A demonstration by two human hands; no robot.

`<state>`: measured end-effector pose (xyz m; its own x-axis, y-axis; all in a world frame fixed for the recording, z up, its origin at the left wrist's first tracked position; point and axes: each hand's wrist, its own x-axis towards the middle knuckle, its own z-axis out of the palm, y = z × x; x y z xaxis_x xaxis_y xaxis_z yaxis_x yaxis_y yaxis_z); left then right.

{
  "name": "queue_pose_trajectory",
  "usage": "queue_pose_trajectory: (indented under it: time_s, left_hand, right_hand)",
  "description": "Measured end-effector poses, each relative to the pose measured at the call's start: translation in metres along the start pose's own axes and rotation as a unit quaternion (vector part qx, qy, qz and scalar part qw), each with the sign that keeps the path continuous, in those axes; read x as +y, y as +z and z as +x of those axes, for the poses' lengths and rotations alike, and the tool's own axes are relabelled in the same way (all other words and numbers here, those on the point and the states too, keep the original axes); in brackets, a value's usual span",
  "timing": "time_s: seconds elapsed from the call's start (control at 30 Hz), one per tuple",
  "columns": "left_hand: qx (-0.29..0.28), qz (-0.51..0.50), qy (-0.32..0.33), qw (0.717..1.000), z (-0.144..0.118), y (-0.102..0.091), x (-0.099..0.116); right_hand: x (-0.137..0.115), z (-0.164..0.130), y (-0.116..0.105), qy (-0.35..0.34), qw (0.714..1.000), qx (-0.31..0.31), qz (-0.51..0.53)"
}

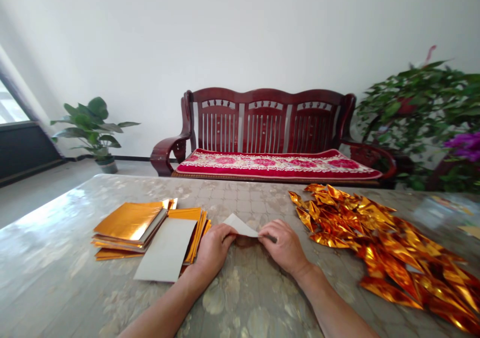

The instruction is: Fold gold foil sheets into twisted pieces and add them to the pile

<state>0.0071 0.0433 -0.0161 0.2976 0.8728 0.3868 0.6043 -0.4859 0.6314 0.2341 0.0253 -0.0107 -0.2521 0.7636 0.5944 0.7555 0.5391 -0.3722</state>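
My left hand [213,248] and my right hand [284,245] both pinch one small sheet of paper [240,225], white side up, part folded, just above the table [75,278]. Left of my left hand lies a stack of gold foil sheets [129,223], with one sheet turned white side up [167,250] on a second pile. To the right of my right hand spreads a heap of folded gold foil pieces [375,243].
Behind the table stands a dark red wooden bench [262,123] with a red floral cushion. A potted plant [93,130] sits on the floor at the left. Leafy plants with purple flowers [423,113] fill the right.
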Motion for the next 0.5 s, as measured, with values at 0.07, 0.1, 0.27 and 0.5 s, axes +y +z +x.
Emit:
queue_pose_trajectory:
  time_s: [0.07, 0.1, 0.27, 0.5]
  left_hand:
    - [0.018, 0.035, 0.025, 0.999, 0.000, -0.001, 0.002]
    - [0.029, 0.056, 0.043, 0.997, 0.000, -0.002, 0.004]
    - [0.030, 0.125, 0.101, 0.987, -0.004, -0.005, 0.014]
    - [-0.044, 0.109, 0.050, 0.992, -0.008, -0.004, 0.007]
  right_hand:
    - [-0.001, 0.000, -0.002, -0.010, 1.000, 0.004, -0.009]
    - [-0.003, 0.000, -0.003, -0.021, 0.999, 0.006, -0.023]
    - [-0.012, 0.001, -0.004, -0.089, 0.989, -0.008, -0.114]
    - [-0.013, -0.002, -0.002, -0.089, 0.986, -0.095, -0.106]
